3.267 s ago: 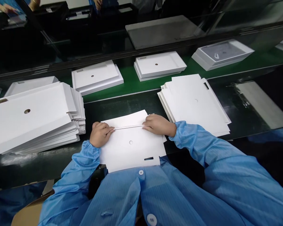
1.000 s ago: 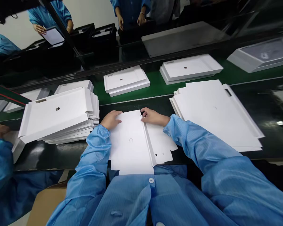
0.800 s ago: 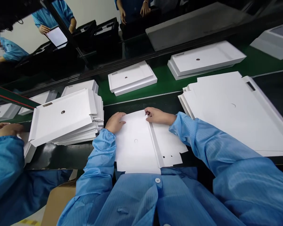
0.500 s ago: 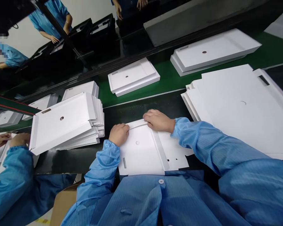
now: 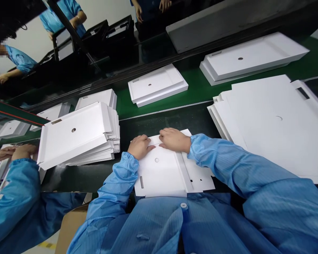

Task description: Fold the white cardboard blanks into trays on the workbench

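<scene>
A flat white die-cut cardboard sheet (image 5: 164, 173) with a small round hole lies on the dark bench right in front of me. My left hand (image 5: 141, 146) and my right hand (image 5: 174, 139) meet at its far edge, fingers curled and pressed down on a folded-over flap. The sheet's right flap lies flat beside my right sleeve. Both arms wear blue coat sleeves.
A stack of folded white trays (image 5: 76, 135) stands to the left, a pile of flat white sheets (image 5: 275, 120) to the right. More white trays (image 5: 157, 84) ride the green conveyor belt (image 5: 198, 88) beyond. A co-worker's sleeve (image 5: 7, 201) is at my left; people stand across the line.
The sheet was turned a quarter round. Its far flap has been folded over toward me, and both hands have come together on the fold. The view shifted slightly.
</scene>
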`<state>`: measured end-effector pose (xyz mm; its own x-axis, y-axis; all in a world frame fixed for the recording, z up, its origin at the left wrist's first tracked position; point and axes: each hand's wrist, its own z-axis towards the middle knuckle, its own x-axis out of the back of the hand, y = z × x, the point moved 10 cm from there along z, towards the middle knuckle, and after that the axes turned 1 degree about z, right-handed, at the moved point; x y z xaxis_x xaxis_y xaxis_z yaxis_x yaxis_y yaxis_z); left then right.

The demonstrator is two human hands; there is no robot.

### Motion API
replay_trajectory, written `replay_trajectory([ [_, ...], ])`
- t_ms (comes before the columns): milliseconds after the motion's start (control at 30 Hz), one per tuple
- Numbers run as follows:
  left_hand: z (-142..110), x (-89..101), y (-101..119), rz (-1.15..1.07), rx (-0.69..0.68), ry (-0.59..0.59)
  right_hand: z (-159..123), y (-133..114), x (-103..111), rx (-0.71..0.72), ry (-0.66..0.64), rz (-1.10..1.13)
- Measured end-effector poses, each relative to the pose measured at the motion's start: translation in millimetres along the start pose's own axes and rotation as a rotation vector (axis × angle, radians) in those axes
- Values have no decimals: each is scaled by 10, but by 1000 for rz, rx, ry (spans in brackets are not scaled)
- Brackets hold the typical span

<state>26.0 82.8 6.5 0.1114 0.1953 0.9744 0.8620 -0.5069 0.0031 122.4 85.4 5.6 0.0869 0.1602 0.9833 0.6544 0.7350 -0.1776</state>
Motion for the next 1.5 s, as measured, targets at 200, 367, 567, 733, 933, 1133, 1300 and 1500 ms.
replay_trajectory([
  [200, -9, -63, -8, -138, -60, 74, 55, -11, -16, 58, -1, 68],
  [367, 19, -85, 42, -134, -39, 108, 172, -59, -58, 13, -43, -19],
  [567, 77, -50, 47, -118, -6, 99, 301, -150, -40, 55, -75, -85],
  [733, 124, -27, 58, -157, -2, 68, 339, -39, -41, 55, -173, -9],
  [933, 170, -71, -250, -504, 104, 76, 396, 231, -63, -8, -213, 235],
  [1133, 200, -214, -459, -739, 217, 58, 365, 338, -119, -101, -211, 320],
  [1300, 124, -161, -617, -613, 368, 159, 286, 270, -39, -109, -164, 117],
  [1500, 102, -18, -542, -327, 243, 256, 162, 209, 2, -57, -19, -58],
])
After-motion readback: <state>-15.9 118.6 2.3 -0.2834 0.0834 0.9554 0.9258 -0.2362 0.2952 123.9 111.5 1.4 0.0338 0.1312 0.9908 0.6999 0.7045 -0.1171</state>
